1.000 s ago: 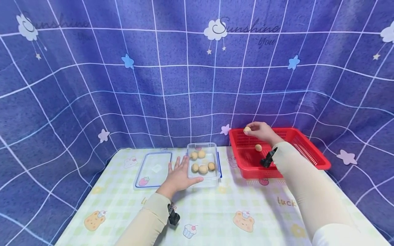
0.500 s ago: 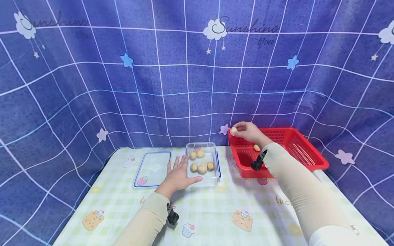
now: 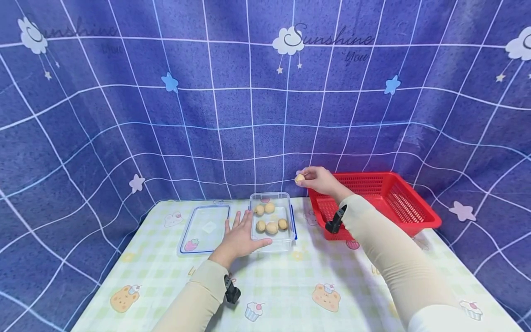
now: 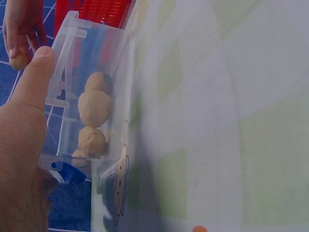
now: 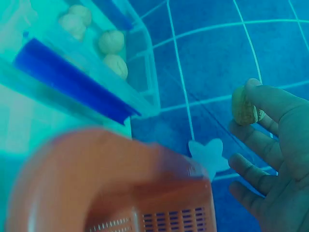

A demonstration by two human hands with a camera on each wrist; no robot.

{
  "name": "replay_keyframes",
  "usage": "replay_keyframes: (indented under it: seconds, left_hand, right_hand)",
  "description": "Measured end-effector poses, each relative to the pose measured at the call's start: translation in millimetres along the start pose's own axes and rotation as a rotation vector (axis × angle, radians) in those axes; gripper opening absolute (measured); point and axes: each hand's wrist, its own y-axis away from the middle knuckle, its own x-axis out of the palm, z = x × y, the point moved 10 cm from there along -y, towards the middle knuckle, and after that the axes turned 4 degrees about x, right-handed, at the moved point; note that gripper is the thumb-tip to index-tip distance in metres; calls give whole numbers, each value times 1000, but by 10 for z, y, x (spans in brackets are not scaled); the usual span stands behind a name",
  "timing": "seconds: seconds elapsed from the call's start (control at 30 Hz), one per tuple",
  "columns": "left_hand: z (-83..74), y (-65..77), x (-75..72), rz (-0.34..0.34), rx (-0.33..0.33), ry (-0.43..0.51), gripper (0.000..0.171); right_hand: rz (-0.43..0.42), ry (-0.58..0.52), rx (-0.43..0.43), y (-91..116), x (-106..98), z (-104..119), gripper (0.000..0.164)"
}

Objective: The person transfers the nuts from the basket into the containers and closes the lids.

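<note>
Between thumb and fingers, my right hand (image 3: 320, 180) pinches a walnut (image 3: 299, 178) above the left end of the red basket (image 3: 386, 184). The right wrist view shows that walnut (image 5: 244, 105) at the fingertips, the other fingers loosely bent. My left hand (image 3: 238, 240) lies with spread, straight fingers at the left side of a clear plastic container (image 3: 271, 245). In the left wrist view, its thumb (image 4: 36, 79) extends along the container's rim. Several walnuts (image 3: 271, 228) rest in the container, in two groups with a gap between.
A clear lid (image 3: 205, 230) with a blue seal lies flat left of the container. Blue clip flaps (image 3: 294, 222) hang open on the container's right side. A patterned cloth (image 3: 286, 281) covers the table, and a blue curtain (image 3: 265, 106) hangs behind.
My right hand has moved left with the pinched walnut, from over the basket to its left edge, towards the container. My left hand has stayed in place.
</note>
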Motion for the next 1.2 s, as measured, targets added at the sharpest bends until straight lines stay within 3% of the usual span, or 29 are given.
replay_keyframes:
  seconds: [0.67,0.8,1.2]
  left_hand:
    - [6,0,-8,-8,-8,4,119]
    - [-4,1,-11,-7,-6,3,120]
    - [-10,12,-24,5,-8,-19,120]
  right_hand:
    - [74,-18,-27,-93,403,127,40]
    - [98,-71,-30,-84,446,143,44]
    - [33,-102,10,-70,234,84,41]
